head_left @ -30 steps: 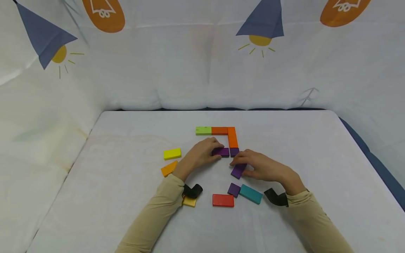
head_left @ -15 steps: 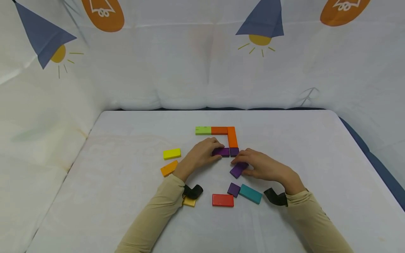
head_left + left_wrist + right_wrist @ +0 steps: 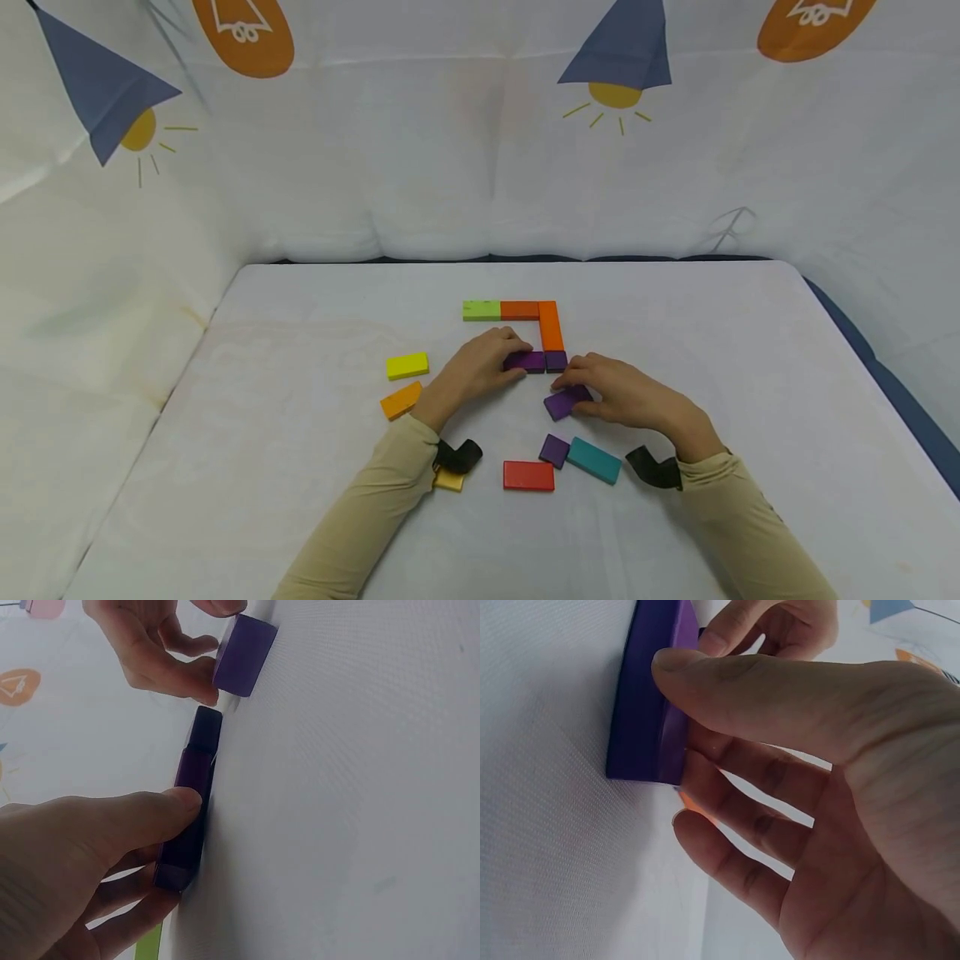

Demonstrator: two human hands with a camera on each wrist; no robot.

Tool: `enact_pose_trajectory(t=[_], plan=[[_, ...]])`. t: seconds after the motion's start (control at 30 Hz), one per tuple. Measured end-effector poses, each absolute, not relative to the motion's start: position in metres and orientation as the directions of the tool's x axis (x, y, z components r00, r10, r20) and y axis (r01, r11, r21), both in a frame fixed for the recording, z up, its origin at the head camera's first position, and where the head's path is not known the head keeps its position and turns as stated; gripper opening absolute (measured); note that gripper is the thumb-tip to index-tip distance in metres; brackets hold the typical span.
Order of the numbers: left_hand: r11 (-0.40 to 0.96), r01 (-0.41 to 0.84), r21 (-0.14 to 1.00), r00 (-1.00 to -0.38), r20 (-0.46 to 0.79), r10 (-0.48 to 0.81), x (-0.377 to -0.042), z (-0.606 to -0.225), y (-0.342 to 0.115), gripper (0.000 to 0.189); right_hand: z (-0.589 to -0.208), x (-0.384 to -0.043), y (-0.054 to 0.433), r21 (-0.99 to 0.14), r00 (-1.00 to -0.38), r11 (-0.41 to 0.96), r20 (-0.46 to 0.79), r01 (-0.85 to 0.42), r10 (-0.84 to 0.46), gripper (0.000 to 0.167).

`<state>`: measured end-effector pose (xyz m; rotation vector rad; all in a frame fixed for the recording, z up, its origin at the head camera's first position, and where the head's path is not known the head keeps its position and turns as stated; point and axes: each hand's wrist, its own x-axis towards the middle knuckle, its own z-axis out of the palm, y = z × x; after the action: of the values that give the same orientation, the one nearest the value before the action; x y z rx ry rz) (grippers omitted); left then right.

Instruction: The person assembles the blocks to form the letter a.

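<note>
A purple block (image 3: pixel 558 406) sits pinched between thumb and fingers in the right grip (image 3: pixel 626 396), while the left grip (image 3: pixel 477 365), over to its left, pinches another purple block (image 3: pixel 531 363) just beside a small purple square (image 3: pixel 556 361). Beyond both grips, an orange bar (image 3: pixel 551 325) and a lime block (image 3: pixel 481 311) lie on the white bench (image 3: pixel 750 367); nearer the person than the right grip are a teal block (image 3: pixel 594 461) and a red block (image 3: pixel 528 476).
</note>
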<state>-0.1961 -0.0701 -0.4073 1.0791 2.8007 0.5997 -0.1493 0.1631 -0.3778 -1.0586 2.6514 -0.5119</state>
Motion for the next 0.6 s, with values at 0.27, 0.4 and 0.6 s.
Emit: enact_pose_trajectory(t=[0.27,0.4,0.6], plan=[[0.68,0.62,0.392,-0.756,0.064,0.652,-0.1948,-0.407,-0.0693,0.038,-0.3761,-0.1474,0.1627,-0.385,-0.754,0.737,-0.139,-0.556,-0.642,0.035],[0.687,0.613,0.39,-0.762,0.059,0.645,-0.1946,-0.4072,-0.0688,0.039,-0.3755,-0.1472,0.1623,-0.393,-0.777,0.764,-0.168,-0.513,-0.607,0.035],[0.693,0.605,0.392,-0.766,0.049,0.64,-0.1944,-0.4067,-0.0687,0.039,-0.3771,-0.1484,0.1629,-0.406,-0.803,0.79,-0.19,-0.459,-0.565,0.034]])
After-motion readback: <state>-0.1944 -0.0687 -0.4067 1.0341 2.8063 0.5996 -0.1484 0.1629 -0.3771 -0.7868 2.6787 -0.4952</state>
